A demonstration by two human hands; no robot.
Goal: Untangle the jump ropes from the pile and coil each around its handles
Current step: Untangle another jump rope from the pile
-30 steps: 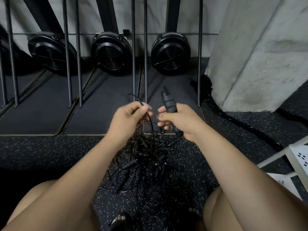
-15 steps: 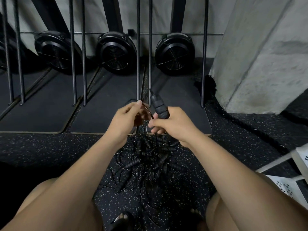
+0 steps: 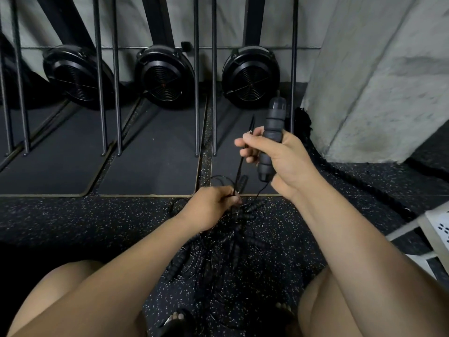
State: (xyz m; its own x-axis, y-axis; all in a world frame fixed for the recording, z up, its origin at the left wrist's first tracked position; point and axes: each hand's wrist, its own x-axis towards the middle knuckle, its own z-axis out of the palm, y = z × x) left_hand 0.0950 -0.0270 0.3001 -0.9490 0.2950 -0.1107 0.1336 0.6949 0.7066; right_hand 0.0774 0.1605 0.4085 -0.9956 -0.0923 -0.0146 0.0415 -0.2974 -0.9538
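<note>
A tangled pile of black jump ropes [image 3: 226, 242] with ribbed foam handles lies on the speckled floor between my knees. My right hand [image 3: 279, 156] grips one black foam handle [image 3: 271, 132] upright above the pile, and its thumb and forefinger also pinch a thin black cord [image 3: 245, 147]. That cord runs taut down to my left hand [image 3: 213, 203], which pinches it just above the pile. Another thin cord hangs from the bottom of the held handle into the tangle.
Three black round fan units [image 3: 250, 76] stand against the back wall behind vertical metal bars [image 3: 196, 93], on dark mats [image 3: 155, 154]. A concrete pillar [image 3: 379, 81] rises at right, and a thick black rope lies at its foot. A white perforated crate [image 3: 437, 229] sits at the right edge.
My right hand has lifted the handle up and to the right. My left hand has dropped toward the pile, and the cord between the two hands is now stretched.
</note>
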